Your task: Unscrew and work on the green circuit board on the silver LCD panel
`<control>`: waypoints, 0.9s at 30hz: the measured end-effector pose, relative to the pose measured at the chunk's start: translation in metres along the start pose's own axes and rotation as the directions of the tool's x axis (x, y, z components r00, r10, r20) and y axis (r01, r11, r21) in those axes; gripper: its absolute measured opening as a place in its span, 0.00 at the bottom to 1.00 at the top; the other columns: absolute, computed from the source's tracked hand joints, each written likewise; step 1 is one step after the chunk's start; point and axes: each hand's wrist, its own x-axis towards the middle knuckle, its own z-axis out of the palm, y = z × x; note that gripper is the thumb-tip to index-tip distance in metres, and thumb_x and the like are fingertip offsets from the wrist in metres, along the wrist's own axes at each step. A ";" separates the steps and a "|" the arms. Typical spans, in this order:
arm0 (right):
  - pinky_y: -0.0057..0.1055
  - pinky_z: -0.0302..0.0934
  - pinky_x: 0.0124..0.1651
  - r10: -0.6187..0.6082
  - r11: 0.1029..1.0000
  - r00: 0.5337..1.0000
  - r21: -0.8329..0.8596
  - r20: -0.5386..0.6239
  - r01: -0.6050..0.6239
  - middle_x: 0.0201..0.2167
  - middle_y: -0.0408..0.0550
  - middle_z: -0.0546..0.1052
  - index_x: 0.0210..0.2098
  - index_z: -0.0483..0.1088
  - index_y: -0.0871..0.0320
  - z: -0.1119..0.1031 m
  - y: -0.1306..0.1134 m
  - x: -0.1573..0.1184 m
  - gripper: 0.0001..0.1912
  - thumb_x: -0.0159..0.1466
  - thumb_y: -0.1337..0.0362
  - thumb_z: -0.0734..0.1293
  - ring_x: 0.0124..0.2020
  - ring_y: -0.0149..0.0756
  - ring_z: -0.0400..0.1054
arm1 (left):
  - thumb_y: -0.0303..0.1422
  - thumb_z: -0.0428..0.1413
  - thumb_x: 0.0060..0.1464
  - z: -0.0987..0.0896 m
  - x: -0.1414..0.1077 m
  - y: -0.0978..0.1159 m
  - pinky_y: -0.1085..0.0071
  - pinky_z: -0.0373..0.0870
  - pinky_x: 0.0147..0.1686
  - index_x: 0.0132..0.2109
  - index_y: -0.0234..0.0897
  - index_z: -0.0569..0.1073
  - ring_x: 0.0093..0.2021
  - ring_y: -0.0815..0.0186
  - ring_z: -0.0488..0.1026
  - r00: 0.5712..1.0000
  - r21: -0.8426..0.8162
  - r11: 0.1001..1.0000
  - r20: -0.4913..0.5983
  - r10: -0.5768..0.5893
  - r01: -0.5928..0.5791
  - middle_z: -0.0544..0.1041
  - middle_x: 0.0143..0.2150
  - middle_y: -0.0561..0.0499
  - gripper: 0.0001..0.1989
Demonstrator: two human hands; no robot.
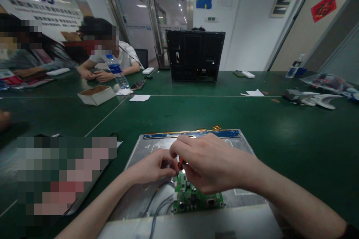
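In the head view, a green circuit board (186, 198) lies on the metal back of a flat display panel (134, 194). My right hand (213, 160) arches over the board's upper part, its fingers closed on a screwdriver with an orange-and-black handle (181, 163). The tool points down toward the board's upper left corner. My left hand (158, 165) rests over the panel just left of the tool, thumb and fingers drawn together by that corner; what they pinch, if anything, is hidden. Grey cables (161, 209) run from the board's left edge. A blue circuit strip (193, 134) lines the panel's far edge.
A black monitor housing (195, 56) stands across the green table (280, 138). A small open box (97, 95) and a water bottle (116, 71) stand at left. A dark-edged flat screen (92, 185) lies left of my arm. Two people sit at far left.
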 end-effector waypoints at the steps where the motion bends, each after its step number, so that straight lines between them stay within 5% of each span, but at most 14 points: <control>1: 0.31 0.44 0.24 0.003 1.000 1.000 0.002 0.006 -0.003 0.37 0.49 0.73 0.42 0.63 0.61 0.000 0.000 0.000 0.10 0.60 0.71 0.60 0.26 0.30 0.58 | 0.36 0.57 0.53 0.000 0.000 0.000 0.65 0.69 0.42 0.34 0.36 0.77 0.38 0.58 0.72 1.000 0.000 1.000 -0.002 0.001 -0.001 0.77 0.35 0.50 0.08; 12: 0.31 0.42 0.25 0.033 0.999 0.999 -0.016 -0.038 -0.034 0.32 0.44 0.75 0.41 0.64 0.57 0.006 0.003 0.001 0.07 0.68 0.60 0.62 0.27 0.31 0.63 | 0.36 0.59 0.52 -0.007 0.003 0.001 0.66 0.69 0.38 0.34 0.36 0.76 0.37 0.58 0.72 0.999 0.046 0.999 0.038 0.015 -0.017 0.76 0.34 0.50 0.08; 21: 0.30 0.44 0.24 -0.026 0.999 1.000 0.037 -0.010 0.027 0.36 0.45 0.73 0.43 0.62 0.59 0.002 0.001 -0.001 0.11 0.60 0.70 0.61 0.27 0.29 0.59 | 0.40 0.56 0.54 -0.001 0.000 0.001 0.68 0.69 0.37 0.33 0.36 0.74 0.36 0.59 0.72 1.000 0.067 0.998 -0.025 -0.012 0.014 0.74 0.31 0.51 0.11; 27: 0.32 0.40 0.24 0.047 0.996 0.997 -0.074 -0.053 -0.051 0.31 0.44 0.76 0.43 0.63 0.57 0.009 0.004 0.001 0.06 0.68 0.63 0.59 0.25 0.31 0.61 | 0.34 0.57 0.49 -0.007 0.005 0.001 0.70 0.67 0.33 0.33 0.36 0.74 0.34 0.61 0.71 0.999 0.053 0.998 0.045 0.018 -0.021 0.74 0.31 0.52 0.06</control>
